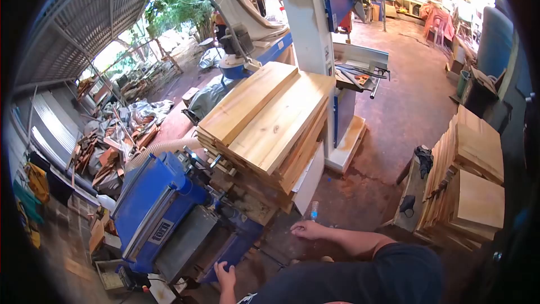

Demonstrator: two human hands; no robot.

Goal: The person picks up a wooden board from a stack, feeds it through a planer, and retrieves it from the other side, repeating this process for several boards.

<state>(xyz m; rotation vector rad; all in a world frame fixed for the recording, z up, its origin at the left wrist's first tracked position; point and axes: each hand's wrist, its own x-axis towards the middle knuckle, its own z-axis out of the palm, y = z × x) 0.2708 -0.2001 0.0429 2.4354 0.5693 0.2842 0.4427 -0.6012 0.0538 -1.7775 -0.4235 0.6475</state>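
Note:
My left hand is low in the view, at the lower edge of the blue planer machine. Its fingers are spread a little, and nothing shows in them. A grey metal table juts out from the machine just above that hand. My right hand hangs over the floor to the right of the machine, its fingers curled in and holding nothing visible. Close above it stands a small plastic bottle. Beyond both hands, wide planed boards lie in a tall stack behind the planer.
More boards are piled at the right, beside a bench with dark cloths on it. A tall white machine rises behind the stack. A ribbed hose and scrap wood lie to the left.

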